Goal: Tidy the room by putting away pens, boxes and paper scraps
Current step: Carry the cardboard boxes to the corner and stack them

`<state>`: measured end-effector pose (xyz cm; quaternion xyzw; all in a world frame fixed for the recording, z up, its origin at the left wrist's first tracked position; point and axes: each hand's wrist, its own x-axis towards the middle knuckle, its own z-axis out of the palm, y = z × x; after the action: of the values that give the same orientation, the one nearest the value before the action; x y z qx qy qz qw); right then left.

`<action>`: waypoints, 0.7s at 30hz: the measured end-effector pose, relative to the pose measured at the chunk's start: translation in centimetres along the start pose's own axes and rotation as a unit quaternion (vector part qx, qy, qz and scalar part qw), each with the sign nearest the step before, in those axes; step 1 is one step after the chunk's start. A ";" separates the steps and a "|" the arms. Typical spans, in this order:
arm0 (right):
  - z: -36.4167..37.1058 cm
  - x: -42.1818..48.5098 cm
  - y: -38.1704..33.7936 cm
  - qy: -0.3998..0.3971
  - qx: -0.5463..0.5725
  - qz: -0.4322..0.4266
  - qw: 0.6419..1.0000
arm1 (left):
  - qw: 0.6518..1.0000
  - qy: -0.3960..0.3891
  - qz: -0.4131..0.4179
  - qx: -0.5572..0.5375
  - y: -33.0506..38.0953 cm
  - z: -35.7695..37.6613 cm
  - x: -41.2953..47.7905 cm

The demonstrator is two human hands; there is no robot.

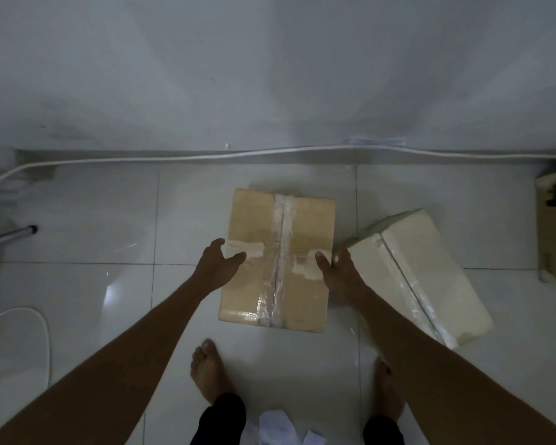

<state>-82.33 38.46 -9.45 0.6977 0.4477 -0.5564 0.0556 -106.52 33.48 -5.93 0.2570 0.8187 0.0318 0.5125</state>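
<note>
Down past your bare feet, the taped brown box lies flat on the tiled floor. Your left grip is spread open over its left edge. Your right grip, fingers relaxed and holding nothing, sits at its right edge. A paler box lies askew just beside it. Beyond, a white cable runs along the wall.

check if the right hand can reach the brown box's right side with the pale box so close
Probably yes: right hand sits at the brown box edge, in the gap beside the pale box.
</note>
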 end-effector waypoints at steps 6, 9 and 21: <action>2.0 3.8 1.2 0.008 0.058 -0.024 0.998 | 0.997 0.008 -0.024 -0.070 -0.8 1.6 4.4; 2.7 5.0 1.4 0.026 0.092 -0.040 0.995 | 0.993 -0.001 -0.037 -0.108 -1.6 2.2 5.8; 4.9 7.6 2.6 0.102 0.131 -0.106 0.980 | 0.985 -0.058 0.013 -0.162 -6.0 3.5 10.5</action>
<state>-84.23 38.36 -18.65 0.7009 0.4456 -0.5387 -0.1413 -109.48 32.33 -18.12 0.1824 0.7684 0.1554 0.5934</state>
